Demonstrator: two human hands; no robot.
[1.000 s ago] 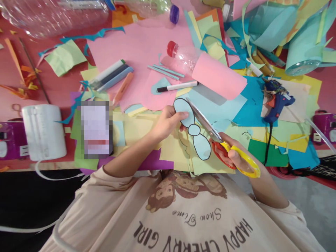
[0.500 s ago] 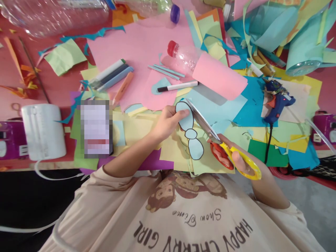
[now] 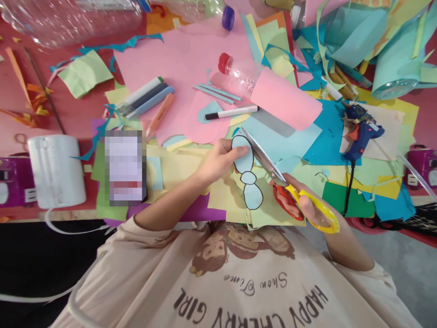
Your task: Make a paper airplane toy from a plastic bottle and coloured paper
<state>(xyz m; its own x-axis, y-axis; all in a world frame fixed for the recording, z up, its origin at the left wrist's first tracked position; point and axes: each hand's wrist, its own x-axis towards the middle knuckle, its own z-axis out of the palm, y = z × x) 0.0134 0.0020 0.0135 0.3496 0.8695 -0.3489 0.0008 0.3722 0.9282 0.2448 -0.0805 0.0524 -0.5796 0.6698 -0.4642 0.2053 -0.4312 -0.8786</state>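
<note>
My left hand (image 3: 218, 161) pinches the upper lobe of a light blue paper cutout (image 3: 247, 175) with a black outline, shaped like two lobes joined by a small oval. My right hand (image 3: 307, 207) grips red and yellow scissors (image 3: 293, 198) by the handles. Their blades (image 3: 261, 155) run up and left along the cutout's right edge. Both hands hover over yellow paper near the table's front edge.
Coloured paper scraps cover the red table (image 3: 20, 114). A black marker (image 3: 232, 111), a plastic bottle wrapped in pink paper (image 3: 269, 89), several markers (image 3: 145, 98), a blue glue gun (image 3: 360, 134) and a white roll (image 3: 56, 168) lie around.
The cutout has turned a little and shifted left and down in my left hand. The scissors have stayed almost in place along its edge.
</note>
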